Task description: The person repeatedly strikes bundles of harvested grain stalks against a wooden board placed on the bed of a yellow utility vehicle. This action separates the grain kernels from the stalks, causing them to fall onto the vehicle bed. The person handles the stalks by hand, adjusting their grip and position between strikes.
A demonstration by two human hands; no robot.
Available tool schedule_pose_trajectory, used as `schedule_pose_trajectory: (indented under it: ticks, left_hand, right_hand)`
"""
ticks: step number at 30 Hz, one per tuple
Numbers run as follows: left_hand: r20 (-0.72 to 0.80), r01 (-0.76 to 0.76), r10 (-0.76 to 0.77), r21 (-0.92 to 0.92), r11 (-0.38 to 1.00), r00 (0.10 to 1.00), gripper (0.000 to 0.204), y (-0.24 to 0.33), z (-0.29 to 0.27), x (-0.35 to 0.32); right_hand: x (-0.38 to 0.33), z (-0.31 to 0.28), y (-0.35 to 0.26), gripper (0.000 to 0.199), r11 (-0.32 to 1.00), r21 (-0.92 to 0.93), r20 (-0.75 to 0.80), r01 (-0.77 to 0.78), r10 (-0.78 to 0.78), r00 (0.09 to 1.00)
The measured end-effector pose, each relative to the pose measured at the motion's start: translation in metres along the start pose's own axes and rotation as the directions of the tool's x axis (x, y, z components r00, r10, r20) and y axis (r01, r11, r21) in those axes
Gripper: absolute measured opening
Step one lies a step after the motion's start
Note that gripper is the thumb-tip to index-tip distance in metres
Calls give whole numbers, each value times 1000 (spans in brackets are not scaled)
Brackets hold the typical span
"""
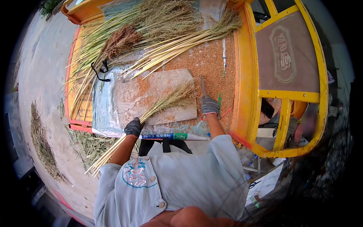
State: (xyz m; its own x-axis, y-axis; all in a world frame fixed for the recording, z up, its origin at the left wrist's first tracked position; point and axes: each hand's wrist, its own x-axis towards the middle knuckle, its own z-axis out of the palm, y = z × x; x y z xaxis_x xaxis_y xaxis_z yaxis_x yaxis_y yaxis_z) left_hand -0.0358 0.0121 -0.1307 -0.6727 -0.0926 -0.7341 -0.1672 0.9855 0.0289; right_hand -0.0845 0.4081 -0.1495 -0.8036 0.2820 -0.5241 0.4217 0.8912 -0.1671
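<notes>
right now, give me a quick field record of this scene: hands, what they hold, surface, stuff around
left hand: left hand, gloved, grips a stalk bundle laid across the board
right hand: right hand, gloved, holds a flat blade by the seed heads
surface: wooden board on a plastic sheet
loose material: reddish grain spread over the orange cart bed
behind: piled stalk bundles
ground, left: stalk scraps

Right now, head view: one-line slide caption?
Gloved left hand grips a stalk bundle on a wooden board; gloved right hand holds a blade.
</notes>
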Motion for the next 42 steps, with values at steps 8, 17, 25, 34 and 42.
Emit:
schedule_pose_trajectory:
  ticks: [8, 17, 25, 34, 42]
  left_hand:
    - [-44, -38, 38, -1, 999, 998, 51, 0, -2, -3]
    - [18, -188, 195, -198, 962, 981, 57, -26, 31, 16]
    - [345, 103, 104, -532, 841, 933, 60, -12, 29, 12]
    - [154, -238, 314, -375, 896, 937, 32, -33, 52, 20]
    - [73, -436, 458, -205, 876, 886, 37, -58, 82, 34]
  right_hand:
    - [-90, 73, -143, 32, 786, 25, 103, 618, -616, 781]
    - [8, 7, -23, 36, 998, 24, 20, 57, -58, 998]
    - [-110, 49, -115, 29, 790, -3, 12, 613, -613, 790]
    - [11, 23, -43, 38, 958, -124, 92, 257, -247, 965]
    - [-88, 44, -102, 28, 833, -46, -133, 551, -551, 824]
